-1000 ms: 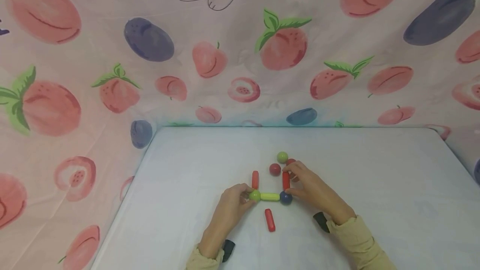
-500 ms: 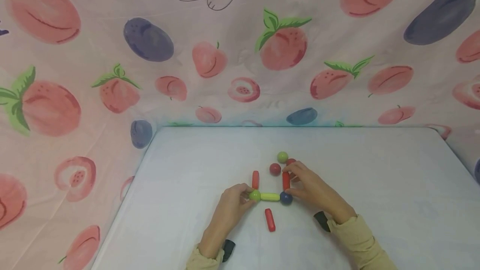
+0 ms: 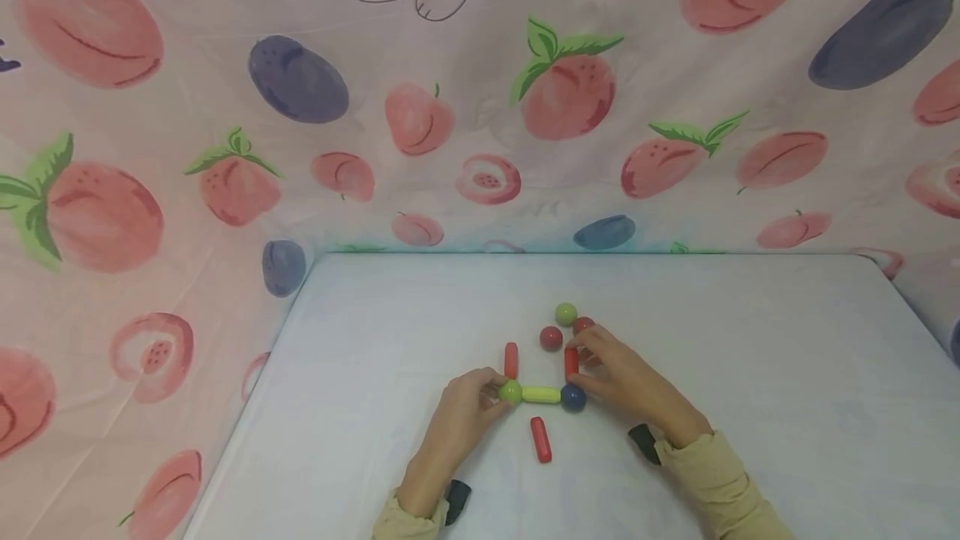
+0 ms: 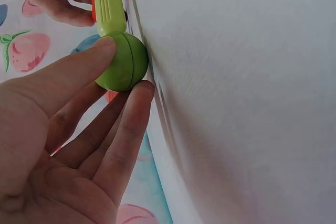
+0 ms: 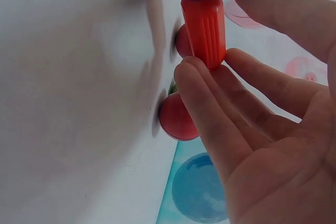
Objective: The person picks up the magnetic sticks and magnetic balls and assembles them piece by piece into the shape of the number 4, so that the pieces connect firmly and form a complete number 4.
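My left hand (image 3: 468,407) pinches a green ball (image 4: 125,62) between thumb and fingers. A yellow-green rod (image 3: 542,395) links that ball to a dark blue ball (image 3: 573,397) on the right. From the green ball a red rod (image 3: 511,361) runs toward the back. Another red rod (image 5: 205,30) extends back from the blue ball, and my right hand (image 3: 626,377) holds it, fingertips at its far end and thumb near the blue ball. In the right wrist view the thumb's contact is unclear. A loose red rod (image 3: 541,440) lies in front.
Behind the right-hand rod lie two red balls, one nearer the middle (image 3: 551,338) and one partly behind the fingers (image 3: 583,326). A lighter green ball (image 3: 566,314) sits farther back. The white table (image 3: 375,315) meets a fruit-printed cloth (image 3: 487,107) at its rear edge.
My right thumb has shifted slightly back, off the blue ball and up along the red rod. The left hand and the other pieces stay practically where they were.
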### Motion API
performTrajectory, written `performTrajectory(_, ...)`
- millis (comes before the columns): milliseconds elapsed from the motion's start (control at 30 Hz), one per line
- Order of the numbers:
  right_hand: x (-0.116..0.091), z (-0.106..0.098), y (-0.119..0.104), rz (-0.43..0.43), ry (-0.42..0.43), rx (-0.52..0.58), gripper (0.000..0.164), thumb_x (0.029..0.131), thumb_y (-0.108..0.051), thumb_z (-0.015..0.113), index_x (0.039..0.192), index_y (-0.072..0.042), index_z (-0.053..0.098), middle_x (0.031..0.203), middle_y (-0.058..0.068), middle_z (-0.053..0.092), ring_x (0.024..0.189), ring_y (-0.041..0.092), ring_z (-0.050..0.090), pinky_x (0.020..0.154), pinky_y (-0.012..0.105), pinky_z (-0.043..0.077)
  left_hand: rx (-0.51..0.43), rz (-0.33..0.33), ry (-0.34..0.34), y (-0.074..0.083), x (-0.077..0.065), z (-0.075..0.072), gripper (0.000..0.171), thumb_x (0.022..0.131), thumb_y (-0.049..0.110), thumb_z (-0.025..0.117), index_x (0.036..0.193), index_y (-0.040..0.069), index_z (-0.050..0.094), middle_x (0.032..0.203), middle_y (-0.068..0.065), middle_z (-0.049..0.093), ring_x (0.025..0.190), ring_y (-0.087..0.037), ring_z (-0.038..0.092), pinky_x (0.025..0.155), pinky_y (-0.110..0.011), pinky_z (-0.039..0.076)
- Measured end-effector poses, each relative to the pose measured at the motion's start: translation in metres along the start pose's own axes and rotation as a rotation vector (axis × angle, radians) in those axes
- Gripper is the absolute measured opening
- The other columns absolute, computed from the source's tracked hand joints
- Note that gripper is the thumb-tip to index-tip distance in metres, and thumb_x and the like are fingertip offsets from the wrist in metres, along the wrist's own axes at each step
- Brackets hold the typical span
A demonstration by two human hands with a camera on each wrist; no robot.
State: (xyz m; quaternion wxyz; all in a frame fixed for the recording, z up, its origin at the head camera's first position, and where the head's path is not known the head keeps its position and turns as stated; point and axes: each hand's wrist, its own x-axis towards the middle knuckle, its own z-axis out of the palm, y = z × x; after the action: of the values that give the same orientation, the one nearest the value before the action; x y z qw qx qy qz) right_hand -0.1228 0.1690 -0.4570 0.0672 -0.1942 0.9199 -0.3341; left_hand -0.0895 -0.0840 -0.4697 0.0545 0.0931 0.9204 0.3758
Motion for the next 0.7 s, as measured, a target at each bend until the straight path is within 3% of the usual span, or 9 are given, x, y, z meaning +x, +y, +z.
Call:
performTrajectory(467, 0.001, 0.0058, 0.0044, 0.052, -0.037, -0.013, 0.034, 0.089, -0.017, 0.075, 0.119, -0.007, 0.061, 0.106, 0.001, 0.059, 0.105, 0.025, 0.064, 0.091, 0.043, 0.056, -0.033, -0.022, -0.028, -0.001, -0.001, 0.0007, 0.027, 0.084, 0.021, 0.079, 0.109, 0.012, 0.072, 0.092, 0.003, 0.072, 0.077, -0.005, 0.062, 0.068, -0.021, 0.052)
performTrajectory(700, 0.0018, 0.0052, 0.0049, 0.033, -0.049, -0.039, 0.035, 0.089, -0.018, 0.075, 0.119, -0.006, 0.061, 0.105, 0.002, 0.059, 0.102, 0.025, 0.064, 0.09, 0.043, 0.056, -0.034, -0.028, -0.033, -0.0012, -0.0014, 0.0006, 0.027, 0.083, 0.021, 0.08, 0.107, 0.013, 0.073, 0.093, 0.003, 0.073, 0.077, -0.005, 0.063, 0.069, -0.021, 0.053)
